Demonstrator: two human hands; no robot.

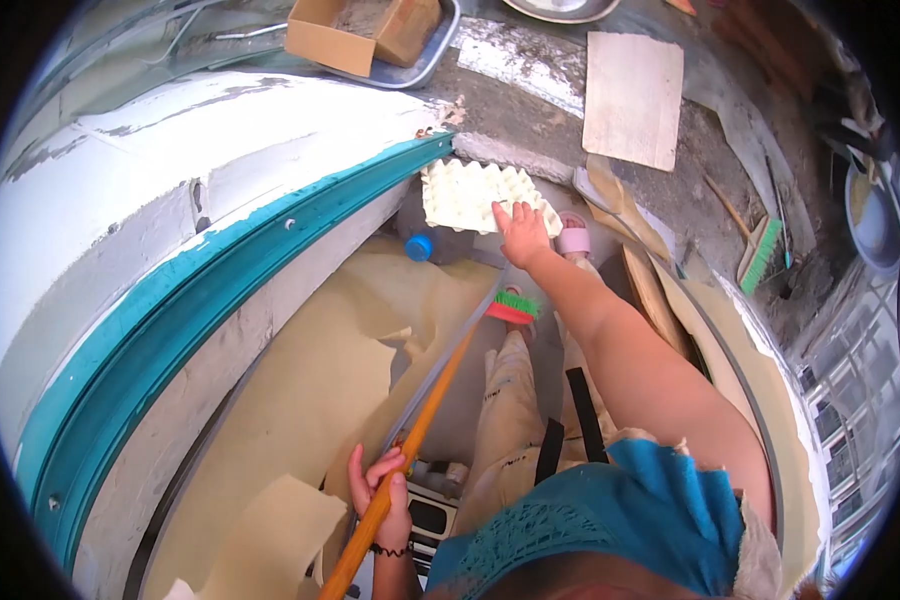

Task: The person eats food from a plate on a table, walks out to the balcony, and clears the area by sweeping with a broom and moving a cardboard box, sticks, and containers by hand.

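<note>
My left hand (385, 495) is wrapped round the orange wooden handle of a broom (425, 415), low in the view. The handle slants up to a red and green brush head (513, 306) near my feet. Farther forward, my right hand (522, 232) reaches out to a pale egg tray (475, 195). Its fingers are spread over the tray's lower right edge; whether they grip it is hard to tell. A blue cap (419, 247) of a clear container lies just below the tray, on the left.
A teal metal rail (240, 260) runs along the left. Beige sheeting (300, 385) covers the floor beside it. Ahead are a cardboard box (335, 35) in a tray and a flat board (633, 100). A second green brush (761, 254) and a basin (873, 215) lie right.
</note>
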